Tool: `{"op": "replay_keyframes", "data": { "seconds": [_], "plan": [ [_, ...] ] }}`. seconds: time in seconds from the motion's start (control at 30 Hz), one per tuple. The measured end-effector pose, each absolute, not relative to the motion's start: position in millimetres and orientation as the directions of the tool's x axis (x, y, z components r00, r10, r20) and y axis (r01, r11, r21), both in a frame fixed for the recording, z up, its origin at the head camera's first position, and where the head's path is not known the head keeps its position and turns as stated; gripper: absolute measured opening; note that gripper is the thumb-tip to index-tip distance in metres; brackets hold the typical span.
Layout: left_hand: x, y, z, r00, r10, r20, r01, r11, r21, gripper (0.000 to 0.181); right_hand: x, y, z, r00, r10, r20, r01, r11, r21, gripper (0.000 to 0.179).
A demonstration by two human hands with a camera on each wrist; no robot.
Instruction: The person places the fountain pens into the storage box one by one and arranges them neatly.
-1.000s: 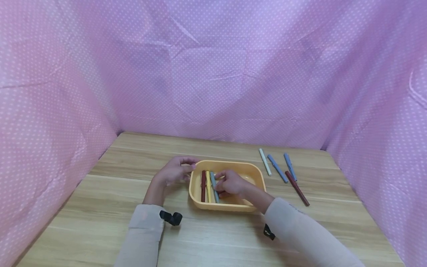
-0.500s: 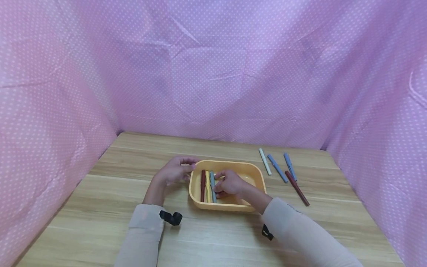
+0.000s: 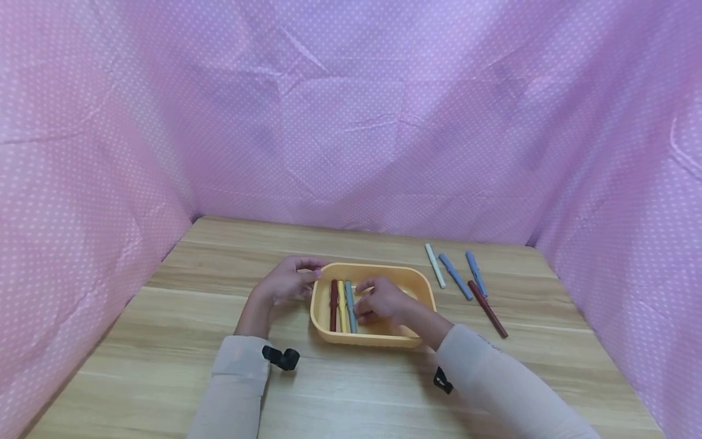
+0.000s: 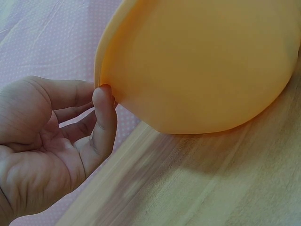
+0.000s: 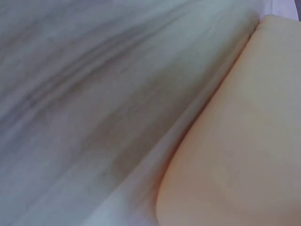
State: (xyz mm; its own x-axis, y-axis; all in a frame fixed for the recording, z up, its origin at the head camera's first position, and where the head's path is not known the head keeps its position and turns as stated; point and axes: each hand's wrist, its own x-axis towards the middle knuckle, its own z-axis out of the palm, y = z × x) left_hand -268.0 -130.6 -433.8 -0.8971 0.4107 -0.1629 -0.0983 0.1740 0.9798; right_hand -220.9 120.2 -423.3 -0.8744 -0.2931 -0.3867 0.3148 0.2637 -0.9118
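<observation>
A yellow plastic box (image 3: 378, 341) stands on the table, its outer wall large in the left wrist view. My left hand (image 3: 287, 280) pinches the box's left rim between thumb and fingers. Inside, at the left end, lie a dark red pen (image 3: 333, 305), a yellow pen (image 3: 342, 308) and a teal pen (image 3: 349, 299), side by side and lengthwise away from me. My right hand (image 3: 384, 302) reaches into the box, its loosely bent fingers just right of the teal pen, and nothing shows in its grasp. The right wrist view misses this hand.
On the table (image 3: 164, 341) right of the box lie a white pen (image 3: 436, 266), two blue pens, one left (image 3: 455, 277) and one right (image 3: 476, 272), and a dark red pen (image 3: 488, 309) touching the right blue one. Pink dotted cloth (image 3: 351, 134) surrounds the table's back and sides.
The three pens in the box shifted slightly left under my right fingers. Since then my right hand has drawn back a little to the right of the teal pen. My left hand stays put.
</observation>
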Motion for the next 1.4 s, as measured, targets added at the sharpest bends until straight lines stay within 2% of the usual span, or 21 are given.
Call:
{"op": "replay_keyframes", "data": {
  "seconds": [0.7,1.1,1.4],
  "plan": [
    [-270,-134,-441,-0.901,0.399,-0.171,-0.104,0.184,0.977,0.034,-233,159,-386,-0.900,-0.294,-0.322,0.245,0.270,-0.931,0.047],
    [-271,-133,-440,-0.896,0.410,-0.172,-0.107,0.177,0.978,0.035,-239,195,-360,-0.928,-0.227,-0.297,0.233,0.269,-0.934,0.042],
    [-272,-132,-437,-0.898,0.410,-0.158,-0.082,0.196,0.977,0.035,-240,222,-349,-0.937,-0.228,-0.266,0.203,0.263,-0.943,0.050]
  ]
}}
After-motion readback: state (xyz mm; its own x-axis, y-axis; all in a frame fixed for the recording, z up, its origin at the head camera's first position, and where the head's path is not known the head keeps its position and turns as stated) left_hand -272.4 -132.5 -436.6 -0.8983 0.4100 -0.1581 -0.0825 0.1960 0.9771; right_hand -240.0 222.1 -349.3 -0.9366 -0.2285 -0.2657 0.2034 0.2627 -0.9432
